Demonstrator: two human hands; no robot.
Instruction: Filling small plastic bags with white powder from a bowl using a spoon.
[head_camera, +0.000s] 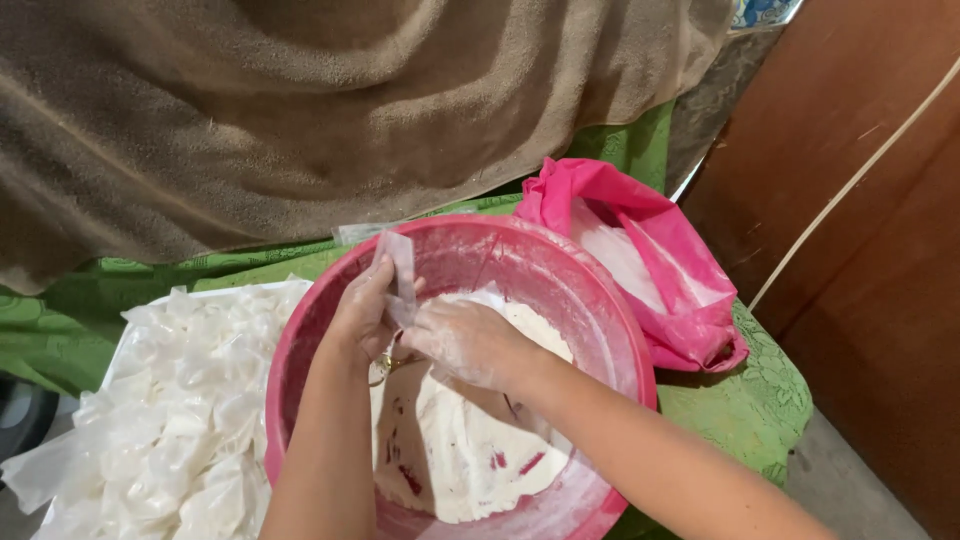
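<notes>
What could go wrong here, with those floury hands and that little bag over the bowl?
The small clear bag, pinched by the floured left hand and right hand, might slip and spill. Flour could fall past the red bowl's rim onto the green cloth. The pile of filled bags beside the bowl may slide.

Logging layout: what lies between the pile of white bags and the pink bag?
In the head view, the pink basin of white flour, with both hands inside.

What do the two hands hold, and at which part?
Both hands, left and right, hold a small clear plastic bag by its lower part, over the flour in the pink basin.
</notes>
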